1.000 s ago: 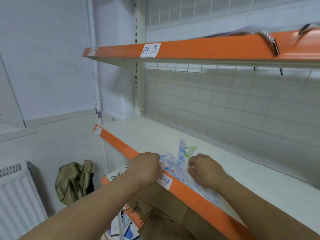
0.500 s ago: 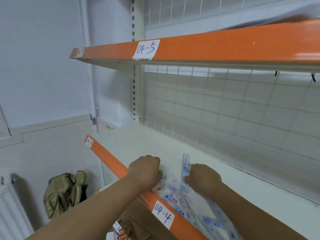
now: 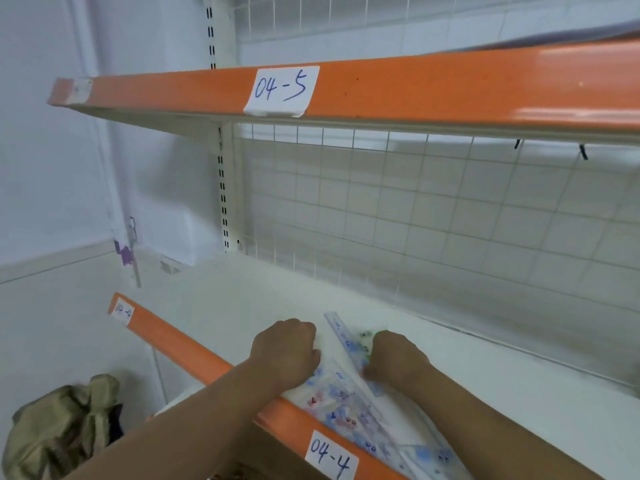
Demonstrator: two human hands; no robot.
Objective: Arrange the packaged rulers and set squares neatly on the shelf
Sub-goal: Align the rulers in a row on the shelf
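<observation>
A clear packet of rulers and set squares (image 3: 346,403), printed with blue and red marks, lies on the white shelf (image 3: 242,299) just behind its orange front lip (image 3: 180,344). A ruler end (image 3: 337,327) sticks out toward the back between my hands. My left hand (image 3: 285,351) is curled over the packet's left edge, fingers tucked down on it. My right hand (image 3: 398,358) grips the packet's right side with bent fingers. The fingertips of both hands are hidden.
The shelf's lip carries a paper label "04-4" (image 3: 330,459). An upper orange shelf (image 3: 450,88) labelled "04-5" hangs close overhead. A wire grid back panel (image 3: 433,216) closes the rear. A crumpled olive bag (image 3: 65,427) lies on the floor at lower left.
Both hands and the packet have slid a little further back onto the shelf, and my view has tilted up and closer.
</observation>
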